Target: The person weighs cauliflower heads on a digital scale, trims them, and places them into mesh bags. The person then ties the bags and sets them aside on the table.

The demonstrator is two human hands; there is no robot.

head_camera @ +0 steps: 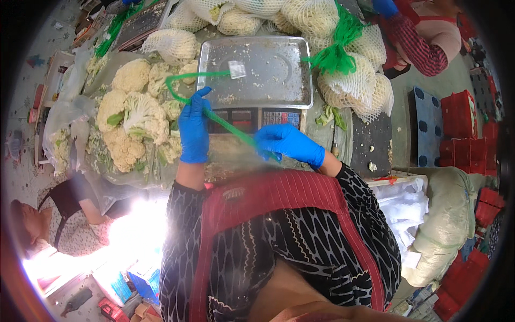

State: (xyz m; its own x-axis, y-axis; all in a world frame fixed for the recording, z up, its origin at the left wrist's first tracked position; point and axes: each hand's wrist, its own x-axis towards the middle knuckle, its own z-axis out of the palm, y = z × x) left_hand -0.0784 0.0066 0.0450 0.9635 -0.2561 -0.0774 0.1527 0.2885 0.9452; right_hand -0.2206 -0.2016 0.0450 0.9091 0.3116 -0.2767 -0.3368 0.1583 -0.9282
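A green mesh strip (229, 125) runs between my blue-gloved hands in front of a weighing scale. My left hand (196, 126) is raised at the near left corner of the scale's metal tray (257, 70), with the strip passing across its fingers. From there the strip bends back over the tray to a small white tag (237, 69). My right hand (287, 145) pinches the strip's other end near the scale's keypad (281, 116). Cauliflower heads (145, 116) lie to the left of the scale.
Cauliflowers in white foam nets (358, 76) are piled right of and behind the tray. A bundle of green mesh strips (336, 50) lies on them. One person (72, 221) is at the left, another (422, 40) at the upper right. Red crates (458, 116) and a white bin (402, 201) stand at the right.
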